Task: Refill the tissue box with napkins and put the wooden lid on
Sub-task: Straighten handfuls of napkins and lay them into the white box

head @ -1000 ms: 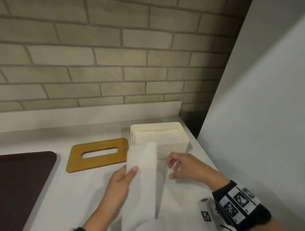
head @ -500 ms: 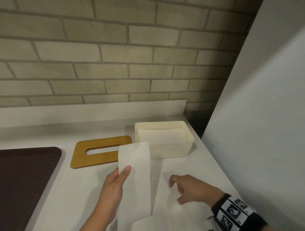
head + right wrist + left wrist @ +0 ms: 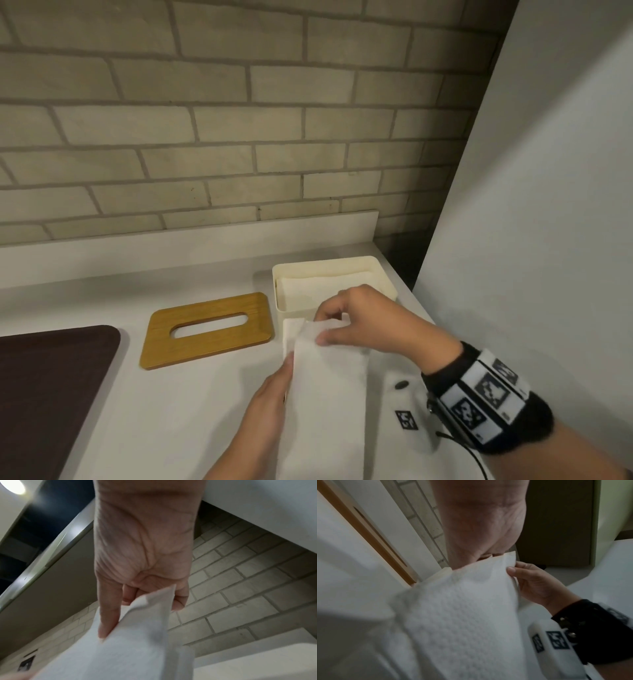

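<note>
The cream tissue box [image 3: 386,281] stands open at the counter's back right with white napkins lying inside. The wooden lid [image 3: 209,329], with its slot, lies flat on the counter just left of the box. A long folded white napkin [image 3: 329,394] hangs in front of the box. My left hand [image 3: 269,402] holds its left edge, fingers hidden behind the sheet. My right hand [image 3: 368,320] pinches the napkin's top edge right at the box's front wall. The wrist views show the textured napkin [image 3: 462,615] and a right fingertip pressing on it [image 3: 106,628].
A dark mat [image 3: 51,394] covers the counter's left side. A brick wall [image 3: 239,137] rises behind the counter, and a white panel [image 3: 531,240] closes off the right, close to the box. More white paper lies under the held napkin.
My right hand has come up off the counter and taken the napkin's top edge. The napkin has moved right, toward the front of the box.
</note>
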`<action>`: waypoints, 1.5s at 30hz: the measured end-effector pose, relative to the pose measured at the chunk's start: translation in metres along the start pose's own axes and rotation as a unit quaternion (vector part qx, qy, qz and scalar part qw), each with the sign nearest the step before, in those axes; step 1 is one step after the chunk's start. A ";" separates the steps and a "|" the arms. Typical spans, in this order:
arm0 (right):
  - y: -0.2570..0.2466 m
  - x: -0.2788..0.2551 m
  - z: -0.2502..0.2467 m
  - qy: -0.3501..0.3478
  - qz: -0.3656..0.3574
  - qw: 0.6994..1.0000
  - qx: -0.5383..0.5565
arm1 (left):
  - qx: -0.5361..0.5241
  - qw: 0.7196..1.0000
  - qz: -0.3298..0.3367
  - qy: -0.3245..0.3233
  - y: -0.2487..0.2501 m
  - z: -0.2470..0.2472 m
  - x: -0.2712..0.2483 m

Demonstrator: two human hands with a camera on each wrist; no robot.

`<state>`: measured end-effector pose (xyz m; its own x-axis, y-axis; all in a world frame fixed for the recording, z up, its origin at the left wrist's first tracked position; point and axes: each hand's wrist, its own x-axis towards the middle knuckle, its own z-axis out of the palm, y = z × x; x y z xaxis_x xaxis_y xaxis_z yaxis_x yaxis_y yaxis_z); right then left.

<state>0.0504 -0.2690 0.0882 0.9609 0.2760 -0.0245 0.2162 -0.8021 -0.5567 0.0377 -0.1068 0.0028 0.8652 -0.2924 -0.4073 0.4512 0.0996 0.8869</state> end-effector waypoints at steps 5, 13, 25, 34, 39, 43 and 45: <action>0.002 0.017 0.010 0.016 -0.001 1.000 -0.003 | -0.017 0.999 0.004 -0.043 0.003 -0.004 -0.003; 0.051 0.009 0.065 0.011 0.178 0.984 0.002 | -0.028 0.991 0.087 0.099 0.013 -0.042 -0.002; 0.069 -0.009 0.100 -0.127 0.225 0.966 -0.014 | -0.069 0.988 0.069 0.119 0.007 -0.055 0.012; 0.033 -0.013 0.025 0.039 0.150 0.893 0.423 | -0.138 0.989 0.031 0.046 0.006 -0.038 0.018; 0.024 0.010 0.042 0.148 0.177 0.885 0.405 | -0.194 0.981 -0.005 -0.029 0.012 -0.014 0.016; 0.021 0.014 0.057 0.214 0.188 0.889 0.359 | -0.115 0.990 0.065 -0.048 0.009 -0.008 0.018; 0.022 0.011 0.065 0.236 0.204 0.872 0.376 | -0.075 0.992 0.092 -0.043 0.007 -0.007 0.021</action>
<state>0.0550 -0.2495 0.0217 0.9341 -0.3422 -0.1024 -0.1648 -0.1586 -0.9735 0.0607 -0.1053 -0.0016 0.9166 -0.3363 -0.2163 0.3214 0.2978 0.8989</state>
